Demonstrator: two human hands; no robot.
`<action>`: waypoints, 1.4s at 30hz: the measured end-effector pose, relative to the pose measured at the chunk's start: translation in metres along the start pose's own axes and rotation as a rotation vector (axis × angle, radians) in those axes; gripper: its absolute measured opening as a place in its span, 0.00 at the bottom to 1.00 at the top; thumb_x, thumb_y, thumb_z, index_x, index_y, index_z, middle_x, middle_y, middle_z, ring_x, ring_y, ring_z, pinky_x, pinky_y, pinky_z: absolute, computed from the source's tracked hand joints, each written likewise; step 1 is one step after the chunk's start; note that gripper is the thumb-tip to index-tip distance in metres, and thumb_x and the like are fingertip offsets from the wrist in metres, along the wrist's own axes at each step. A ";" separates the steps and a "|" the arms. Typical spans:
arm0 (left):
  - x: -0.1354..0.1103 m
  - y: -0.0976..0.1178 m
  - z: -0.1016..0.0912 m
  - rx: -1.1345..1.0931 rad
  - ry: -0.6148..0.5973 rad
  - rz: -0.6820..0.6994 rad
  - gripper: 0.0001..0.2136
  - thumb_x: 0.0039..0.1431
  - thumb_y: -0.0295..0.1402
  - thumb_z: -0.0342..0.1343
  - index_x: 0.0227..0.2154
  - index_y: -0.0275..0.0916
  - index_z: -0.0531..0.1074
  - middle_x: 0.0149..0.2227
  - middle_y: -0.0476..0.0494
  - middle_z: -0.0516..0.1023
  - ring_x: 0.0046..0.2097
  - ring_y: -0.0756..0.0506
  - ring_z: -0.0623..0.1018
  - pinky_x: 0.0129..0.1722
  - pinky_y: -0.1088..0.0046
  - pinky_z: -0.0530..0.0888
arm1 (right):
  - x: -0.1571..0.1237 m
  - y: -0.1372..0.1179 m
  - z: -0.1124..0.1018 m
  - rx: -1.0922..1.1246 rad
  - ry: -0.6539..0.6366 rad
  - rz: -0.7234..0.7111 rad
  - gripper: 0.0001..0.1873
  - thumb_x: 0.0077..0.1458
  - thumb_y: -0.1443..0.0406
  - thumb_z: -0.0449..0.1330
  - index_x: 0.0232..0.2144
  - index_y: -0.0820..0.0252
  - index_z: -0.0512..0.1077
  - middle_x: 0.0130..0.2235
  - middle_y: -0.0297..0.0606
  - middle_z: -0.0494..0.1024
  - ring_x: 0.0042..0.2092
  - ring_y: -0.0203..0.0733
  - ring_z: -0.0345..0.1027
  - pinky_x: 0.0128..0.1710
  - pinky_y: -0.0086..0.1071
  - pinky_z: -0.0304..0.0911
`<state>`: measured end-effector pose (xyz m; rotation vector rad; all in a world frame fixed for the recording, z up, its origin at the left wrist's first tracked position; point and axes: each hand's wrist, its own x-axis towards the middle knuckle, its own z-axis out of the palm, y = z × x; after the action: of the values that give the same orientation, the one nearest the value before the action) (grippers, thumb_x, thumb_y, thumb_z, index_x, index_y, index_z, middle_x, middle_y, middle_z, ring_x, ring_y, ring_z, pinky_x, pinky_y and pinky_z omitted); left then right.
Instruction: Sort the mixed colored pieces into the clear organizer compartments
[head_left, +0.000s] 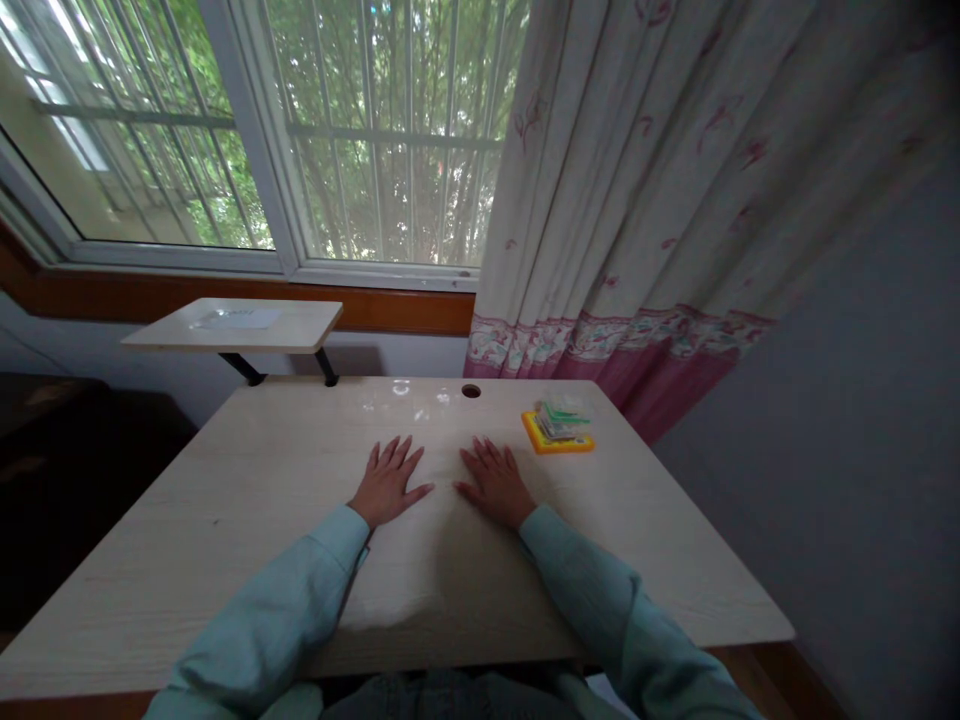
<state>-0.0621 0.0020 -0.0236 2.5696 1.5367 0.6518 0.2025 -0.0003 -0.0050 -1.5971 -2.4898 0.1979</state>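
Observation:
My left hand [388, 482] lies flat on the pale wooden table [225, 520], palm down, fingers spread, holding nothing. My right hand [493, 480] rests flat beside it, also palm down with fingers stretched out and empty. Both arms wear light teal sleeves. To the right of my right hand, a short way off, sits an orange tray [556, 441] with a small clear bag of green and pale pieces on it. Neither hand touches the tray.
A round cable hole [471, 391] is in the table's far edge. A small raised shelf [236, 326] with a paper on it stands at the back left under the barred window. A floral curtain [660, 200] hangs at the right.

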 end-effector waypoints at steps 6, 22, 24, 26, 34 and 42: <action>-0.001 0.001 -0.001 0.010 -0.010 -0.004 0.31 0.58 0.56 0.48 0.62 0.49 0.59 0.66 0.39 0.55 0.66 0.32 0.54 0.63 0.43 0.46 | -0.001 -0.003 -0.003 0.009 -0.010 0.002 0.39 0.58 0.40 0.41 0.64 0.52 0.54 0.68 0.46 0.46 0.69 0.55 0.35 0.64 0.57 0.30; -0.001 0.002 -0.002 0.142 -0.059 -0.006 0.32 0.60 0.57 0.43 0.63 0.47 0.56 0.67 0.39 0.53 0.67 0.33 0.53 0.63 0.44 0.47 | -0.001 -0.003 0.001 -0.014 0.003 0.022 0.38 0.59 0.41 0.41 0.64 0.51 0.53 0.69 0.44 0.46 0.69 0.54 0.36 0.65 0.54 0.30; -0.001 0.004 -0.003 0.167 -0.075 -0.011 0.33 0.60 0.58 0.41 0.63 0.47 0.56 0.67 0.39 0.52 0.67 0.34 0.53 0.63 0.45 0.48 | -0.001 -0.003 0.002 -0.014 0.008 0.024 0.38 0.59 0.40 0.41 0.64 0.50 0.54 0.68 0.43 0.46 0.69 0.54 0.36 0.65 0.54 0.30; 0.000 0.004 -0.005 0.178 -0.083 -0.013 0.33 0.60 0.58 0.40 0.63 0.47 0.56 0.67 0.39 0.52 0.67 0.34 0.53 0.63 0.45 0.48 | -0.001 -0.003 0.002 -0.012 0.010 0.019 0.38 0.59 0.40 0.40 0.64 0.50 0.53 0.68 0.43 0.47 0.69 0.54 0.36 0.65 0.54 0.31; 0.000 0.003 -0.004 0.156 -0.062 -0.008 0.32 0.60 0.57 0.43 0.63 0.46 0.57 0.67 0.38 0.53 0.67 0.33 0.53 0.63 0.45 0.48 | -0.002 -0.002 0.001 -0.018 0.033 0.008 0.38 0.59 0.40 0.41 0.64 0.50 0.54 0.68 0.43 0.48 0.69 0.54 0.37 0.65 0.54 0.32; -0.001 0.002 -0.002 0.144 -0.053 -0.003 0.32 0.60 0.57 0.44 0.63 0.46 0.57 0.66 0.38 0.54 0.67 0.33 0.54 0.63 0.45 0.48 | 0.000 0.006 0.006 0.055 0.134 -0.067 0.29 0.61 0.47 0.48 0.59 0.52 0.64 0.63 0.45 0.61 0.66 0.53 0.48 0.63 0.56 0.41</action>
<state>-0.0616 0.0003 -0.0220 2.6625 1.6268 0.4861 0.2071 0.0020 -0.0118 -1.4534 -2.4097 0.1442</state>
